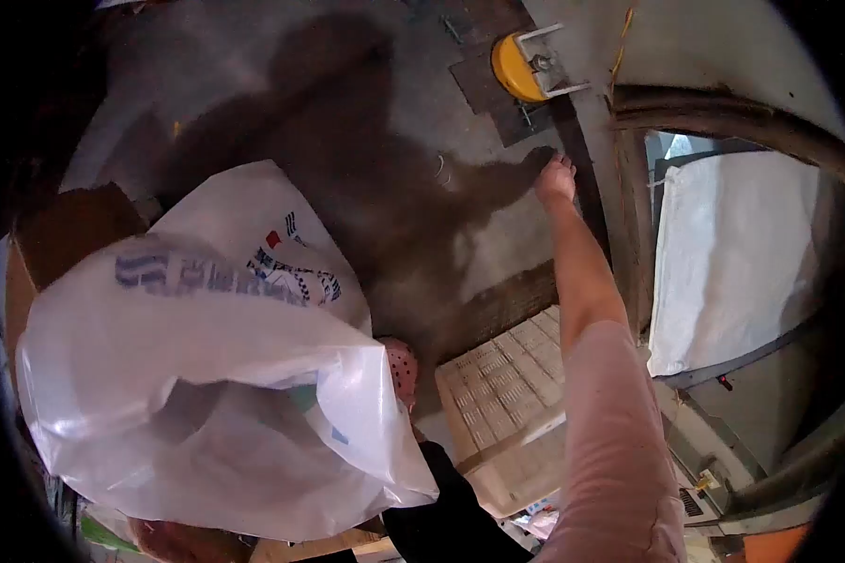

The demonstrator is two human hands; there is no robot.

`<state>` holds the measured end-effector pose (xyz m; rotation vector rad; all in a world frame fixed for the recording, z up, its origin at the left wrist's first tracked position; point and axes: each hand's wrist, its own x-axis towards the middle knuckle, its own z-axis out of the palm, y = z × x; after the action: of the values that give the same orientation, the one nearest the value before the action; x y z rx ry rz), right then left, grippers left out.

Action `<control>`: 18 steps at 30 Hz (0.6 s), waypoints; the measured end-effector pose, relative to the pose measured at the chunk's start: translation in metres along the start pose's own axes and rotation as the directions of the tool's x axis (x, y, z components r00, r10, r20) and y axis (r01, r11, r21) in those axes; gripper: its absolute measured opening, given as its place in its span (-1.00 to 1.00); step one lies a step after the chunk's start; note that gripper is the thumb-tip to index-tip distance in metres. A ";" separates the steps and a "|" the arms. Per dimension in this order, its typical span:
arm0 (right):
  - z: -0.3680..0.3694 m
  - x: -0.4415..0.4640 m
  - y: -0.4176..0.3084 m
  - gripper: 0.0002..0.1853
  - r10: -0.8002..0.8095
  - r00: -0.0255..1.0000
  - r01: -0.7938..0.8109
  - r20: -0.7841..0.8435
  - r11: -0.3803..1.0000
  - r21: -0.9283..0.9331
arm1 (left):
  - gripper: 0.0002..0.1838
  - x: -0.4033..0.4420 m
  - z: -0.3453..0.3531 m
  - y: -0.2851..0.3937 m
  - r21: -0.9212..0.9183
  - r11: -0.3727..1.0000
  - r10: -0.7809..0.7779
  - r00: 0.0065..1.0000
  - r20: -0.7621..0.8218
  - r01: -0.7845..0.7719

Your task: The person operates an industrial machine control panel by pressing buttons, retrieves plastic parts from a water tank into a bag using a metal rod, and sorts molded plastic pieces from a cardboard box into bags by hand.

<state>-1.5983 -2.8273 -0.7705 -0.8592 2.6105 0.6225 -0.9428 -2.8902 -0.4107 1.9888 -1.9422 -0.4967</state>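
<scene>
My right hand [556,178] is stretched far forward over the floor, its fingers curled together; whether something small is between them is too small to make out. The arm is in a pink sleeve. At the left stands a large white plastic bag [207,328] with blue print and a red mark, its mouth gaping toward me. My left hand does not show; the bag fills that side of the view. Below my right forearm lies a cream slatted plastic crate [502,380].
A yellow round object with a metal frame [521,70] stands on the floor ahead. At right hangs a white cloth panel [737,253] beside a wooden post. A cardboard box [75,230] is behind the bag. A pink clog [401,371] shows beside the bag.
</scene>
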 end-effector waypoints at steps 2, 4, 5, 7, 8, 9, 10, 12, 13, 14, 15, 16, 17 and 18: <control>-0.014 -0.015 -0.012 -0.49 0.023 1.000 -0.022 0.000 0.968 0.250 | -0.54 0.005 0.007 0.002 -0.186 0.979 -0.093 0.996 -0.015 0.089; -0.047 -0.026 -0.032 -0.51 -0.112 0.975 0.167 -0.190 0.938 0.305 | -0.57 0.007 0.012 -0.002 -0.154 0.983 -0.106 0.994 -0.015 0.103; -0.059 -0.030 -0.043 -0.52 -0.221 0.898 0.355 -0.381 0.875 0.328 | -0.57 0.006 0.012 -0.004 -0.156 0.982 -0.106 0.994 -0.014 0.103; -0.059 -0.013 -0.058 -0.55 -0.218 0.868 0.365 -0.447 0.889 0.276 | -0.59 0.006 0.012 -0.003 -0.051 0.997 -0.070 0.993 -0.100 0.065; -0.058 -0.003 -0.066 -0.57 -0.157 0.924 0.256 -0.349 0.931 0.259 | -0.59 0.007 0.016 0.001 -0.049 0.997 -0.072 0.991 -0.110 0.066; -0.057 0.005 -0.072 -0.58 -0.088 0.965 0.147 -0.248 0.963 0.228 | -0.60 0.009 0.019 0.007 -0.049 0.995 -0.089 0.990 -0.112 0.084; -0.060 0.005 -0.079 -0.58 -0.094 0.963 0.153 -0.251 0.961 0.229 | -0.62 0.011 0.024 0.014 -0.048 0.994 -0.107 0.988 -0.113 0.102; -0.069 -0.008 -0.098 -0.57 -0.179 0.969 0.212 -0.167 0.956 0.205 | -0.61 0.014 0.025 0.012 -0.052 0.992 -0.120 0.988 -0.101 0.115; -0.064 -0.015 -0.111 -0.61 -0.227 0.911 0.320 -0.344 0.916 0.241 | -0.61 0.014 0.024 0.010 -0.046 0.992 -0.121 0.989 -0.087 0.117; -0.081 -0.019 -0.129 -0.62 -0.292 0.845 0.431 -0.449 0.868 0.247 | -0.61 0.015 0.021 0.007 -0.039 0.991 -0.128 0.990 -0.066 0.126; -0.100 -0.021 -0.143 -0.64 -0.342 0.765 0.535 -0.546 0.809 0.243 | -0.61 0.015 0.020 0.006 -0.021 0.991 -0.130 0.990 -0.054 0.129; -0.116 -0.013 -0.160 -0.67 -0.321 0.757 0.510 -0.569 0.835 0.208 | -0.61 0.014 0.018 0.005 -0.003 0.992 -0.127 0.991 -0.042 0.127; -0.129 0.007 -0.177 -0.70 -0.302 0.748 0.483 -0.591 0.858 0.174 | -0.61 0.012 0.016 0.005 0.021 0.992 -0.124 0.992 -0.028 0.124; -0.140 0.029 -0.192 -0.71 -0.265 0.779 0.461 -0.569 0.856 0.233 | -0.60 0.011 0.014 0.005 0.069 0.991 -0.112 0.994 -0.005 0.112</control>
<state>-1.5242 -3.0499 -0.7217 -1.5280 2.7312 -0.2438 -0.9533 -2.9013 -0.4207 2.1495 -1.8787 -0.4619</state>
